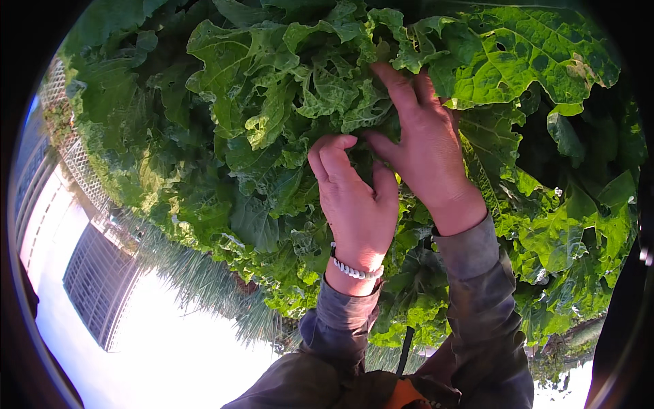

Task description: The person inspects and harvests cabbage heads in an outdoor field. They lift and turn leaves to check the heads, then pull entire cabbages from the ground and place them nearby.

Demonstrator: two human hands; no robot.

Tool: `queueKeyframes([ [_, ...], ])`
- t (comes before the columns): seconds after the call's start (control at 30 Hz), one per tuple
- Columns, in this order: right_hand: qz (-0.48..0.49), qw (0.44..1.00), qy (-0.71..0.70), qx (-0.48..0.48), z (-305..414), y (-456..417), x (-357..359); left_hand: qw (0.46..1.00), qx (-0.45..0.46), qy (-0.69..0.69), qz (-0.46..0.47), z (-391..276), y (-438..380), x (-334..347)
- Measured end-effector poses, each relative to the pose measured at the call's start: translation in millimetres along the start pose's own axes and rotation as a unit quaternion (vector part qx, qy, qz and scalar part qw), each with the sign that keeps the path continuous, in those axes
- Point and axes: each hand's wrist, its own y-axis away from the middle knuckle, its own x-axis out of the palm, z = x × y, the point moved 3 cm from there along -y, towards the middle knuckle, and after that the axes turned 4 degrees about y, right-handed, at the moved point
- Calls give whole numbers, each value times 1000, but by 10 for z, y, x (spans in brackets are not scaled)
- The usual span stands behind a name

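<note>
My left hand (pixel 355 197) is among crinkled leafy greens, its fingers bent inward and its thumb apart from them. Whether anything lies under the fingers is hidden. A bracelet of pale beads (pixel 355 271) circles that wrist. Up and to the right, my right hand (pixel 426 143) reaches into the foliage with thumb and index finger spread wide; leaves partly cover its other fingertips. Curly, hole-marked leaves (pixel 327 92) lie just beyond both hands. A broad sunlit leaf (pixel 521 61), with holes and a brown patch, overhangs the right hand's far side.
Dense greens (pixel 184 168) spread around both hands. Long, narrow grassy leaves (pixel 204 281) stick out at the lower left. Past them are a lattice fence (pixel 84 168) and a pale building with a barred window (pixel 99 286). A thin dark bar or strap (pixel 406 350) shows between my sleeves.
</note>
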Motion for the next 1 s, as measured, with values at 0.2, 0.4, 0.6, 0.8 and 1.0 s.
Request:
queueKeyframes([
  [0.2,-84,947,-287,116,-305,-99,-93,999,-23,22,25,-24,-26,8],
  [0.4,-117,977,-116,138,-653,-228,-381,981,55,-129,134,-95,3,124],
  [0.6,-74,934,332,-105,-969,-192,-503,955,103,-227,162,-185,20,153],
  [0.8,-77,878,450,-143,-1045,-212,-531,946,47,-263,182,-113,16,211],
  [1.0,-79,992,71,-65,-1156,-281,-617,962,49,-222,152,-159,-3,235],
])
